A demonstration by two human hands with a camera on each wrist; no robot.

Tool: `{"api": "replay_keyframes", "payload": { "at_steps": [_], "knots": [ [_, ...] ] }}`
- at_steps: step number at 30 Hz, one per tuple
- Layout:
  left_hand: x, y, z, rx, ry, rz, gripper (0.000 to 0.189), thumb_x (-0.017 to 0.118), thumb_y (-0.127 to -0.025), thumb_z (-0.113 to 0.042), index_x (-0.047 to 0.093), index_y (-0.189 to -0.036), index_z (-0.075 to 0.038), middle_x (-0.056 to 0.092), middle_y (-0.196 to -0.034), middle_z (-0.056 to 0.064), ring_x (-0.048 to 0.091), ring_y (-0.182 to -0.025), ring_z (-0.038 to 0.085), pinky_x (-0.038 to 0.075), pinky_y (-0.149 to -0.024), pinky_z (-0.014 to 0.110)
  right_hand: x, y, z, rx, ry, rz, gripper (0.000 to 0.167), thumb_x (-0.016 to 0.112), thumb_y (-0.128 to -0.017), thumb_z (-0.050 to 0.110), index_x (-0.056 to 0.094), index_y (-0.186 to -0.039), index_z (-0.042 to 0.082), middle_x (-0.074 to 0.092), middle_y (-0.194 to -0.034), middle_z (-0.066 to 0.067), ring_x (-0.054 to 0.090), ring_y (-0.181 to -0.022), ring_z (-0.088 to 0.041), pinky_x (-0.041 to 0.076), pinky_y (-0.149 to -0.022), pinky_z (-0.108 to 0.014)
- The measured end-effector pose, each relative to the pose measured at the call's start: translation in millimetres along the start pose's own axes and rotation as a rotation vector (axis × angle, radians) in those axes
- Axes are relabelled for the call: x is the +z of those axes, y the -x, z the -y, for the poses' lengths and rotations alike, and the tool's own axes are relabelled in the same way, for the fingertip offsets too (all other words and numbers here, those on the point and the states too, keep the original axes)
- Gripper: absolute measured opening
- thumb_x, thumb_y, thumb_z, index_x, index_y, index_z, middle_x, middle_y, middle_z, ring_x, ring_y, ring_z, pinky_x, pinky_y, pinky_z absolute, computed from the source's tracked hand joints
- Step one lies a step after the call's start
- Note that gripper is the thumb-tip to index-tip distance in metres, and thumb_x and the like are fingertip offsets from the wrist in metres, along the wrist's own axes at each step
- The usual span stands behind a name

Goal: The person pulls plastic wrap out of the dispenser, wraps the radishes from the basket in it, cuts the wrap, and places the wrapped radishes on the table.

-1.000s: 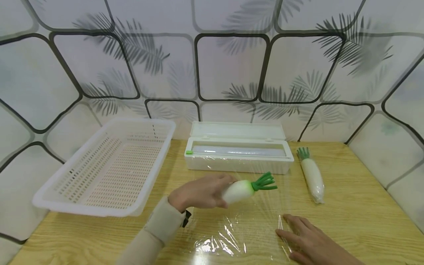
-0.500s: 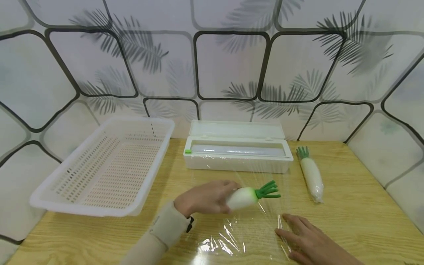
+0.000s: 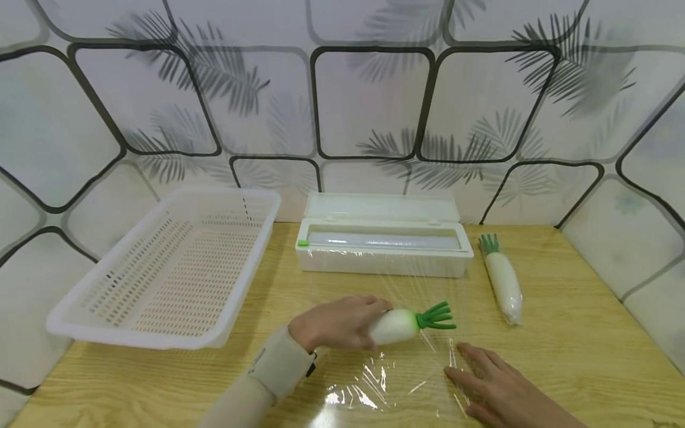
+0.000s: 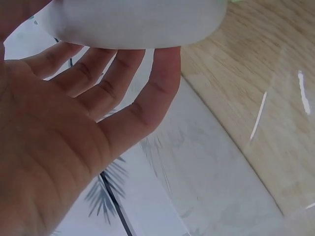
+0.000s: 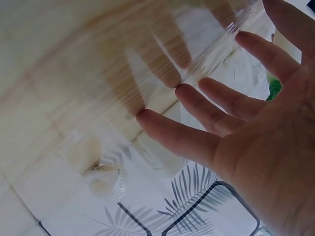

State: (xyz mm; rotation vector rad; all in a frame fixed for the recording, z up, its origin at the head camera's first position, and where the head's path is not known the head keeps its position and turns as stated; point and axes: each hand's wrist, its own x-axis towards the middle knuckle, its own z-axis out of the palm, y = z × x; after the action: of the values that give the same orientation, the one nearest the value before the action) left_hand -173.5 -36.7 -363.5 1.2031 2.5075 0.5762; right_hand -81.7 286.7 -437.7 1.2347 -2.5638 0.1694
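Observation:
My left hand (image 3: 342,323) grips a white radish (image 3: 394,326) with a green leafy top by its rounded end, the leaves pointing right. In the left wrist view the radish (image 4: 138,22) lies between the thumb and bent fingers. It is close over a sheet of clear cling film (image 3: 369,386) spread on the table. My right hand (image 3: 497,386) rests with spread, fairly straight fingertips on the film's right edge. In the right wrist view the fingertips (image 5: 147,118) touch the glossy table, with wrinkled film (image 5: 221,44) beside them. The radish's lower end is hidden by my left hand.
A white cling film dispenser (image 3: 382,261) with raised lid stands at the back, film running from it toward me. A second radish (image 3: 505,285), wrapped in film, lies at the right. A white plastic basket (image 3: 166,267) is at the left on the wooden table (image 3: 578,333). Patterned wall covering (image 3: 374,101) surrounds it.
My left hand has brought the radish toward me and slightly right, down close to the film. My right hand has stayed in place on the film's edge.

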Motion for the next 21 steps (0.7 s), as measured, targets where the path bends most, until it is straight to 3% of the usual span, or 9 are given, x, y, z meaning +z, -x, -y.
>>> {"api": "replay_keyframes", "payload": {
  "at_steps": [9, 18, 21],
  "knots": [
    [3.2, -9.3, -4.5, -0.032, -0.049, 0.047, 0.065, 0.086, -0.082, -0.020, 0.056, -0.140, -0.012, 0.063, -0.127, 0.003, 0.061, -0.107, 0.012, 0.050, -0.094, 0.027, -2, 1.7, 3, 0.044, -0.015, 0.018, 0.042, 0.071, -0.094, 0.043, 0.067, -0.128, 0.019, 0.051, -0.136, -0.018, 0.057, -0.110, -0.032, 0.058, -0.071, -0.040],
    [2.4, -14.5, -15.6, -0.069, -0.177, 0.100, 0.059, 0.085, -0.083, -0.019, 0.059, -0.135, -0.014, 0.066, -0.119, 0.001, 0.062, -0.104, 0.012, 0.051, -0.093, 0.026, 0, 1.6, 5, 0.008, -0.009, -0.058, 0.040, 0.061, -0.099, 0.048, 0.067, -0.126, 0.018, 0.053, -0.132, -0.018, 0.056, -0.109, -0.031, 0.058, -0.070, -0.038],
    [1.1, -13.8, -18.3, -0.088, -0.209, 0.112, 0.056, 0.086, -0.082, -0.018, 0.061, -0.132, -0.014, 0.066, -0.116, 0.001, 0.062, -0.102, 0.012, 0.051, -0.091, 0.026, -1, 0.4, 4, 0.003, -0.009, -0.047, 0.040, 0.062, -0.099, 0.047, 0.067, -0.126, 0.018, 0.054, -0.131, -0.019, 0.057, -0.109, -0.031, 0.058, -0.070, -0.039]
  ]
}}
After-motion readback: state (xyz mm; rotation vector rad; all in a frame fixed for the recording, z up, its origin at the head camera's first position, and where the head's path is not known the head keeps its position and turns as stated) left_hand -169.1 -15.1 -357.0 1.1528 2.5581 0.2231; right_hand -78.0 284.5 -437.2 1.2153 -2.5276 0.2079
